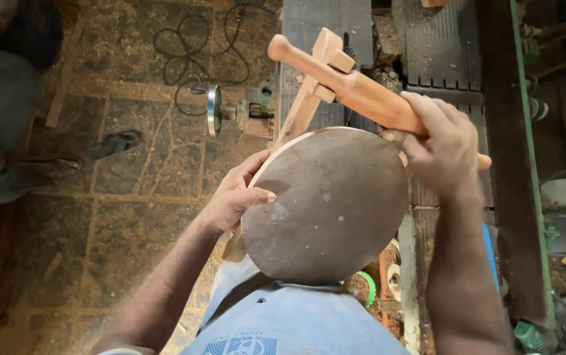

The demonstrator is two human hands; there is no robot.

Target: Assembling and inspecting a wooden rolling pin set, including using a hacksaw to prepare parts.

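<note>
We see the left hand [233, 197] pinching the round wooden disc [325, 204] at its nine o'clock edge; the right hand [437, 141], at one o'clock, wraps shut around a wooden marking gauge [348, 85].

Between your two hands sits the round disc [329, 204], its lower edge resting against your shirt [289, 322]. Your left hand [233, 197] is on the disc's left rim, thumb lying on its face. Your right hand [437, 148] is at the upper right rim, wrapped around the turned handle [355, 89], which runs up and left beyond the disc. A flat stick [306, 108] crosses that handle and passes down behind the disc toward your left hand. Beyond both hands lies the machine bed [441, 59]. Left of your left hand, on the floor [118, 217], are a sandal [115, 143] and, farther off, a coiled cable [197, 46]. Another person [0, 118] sits at the far left.
</note>
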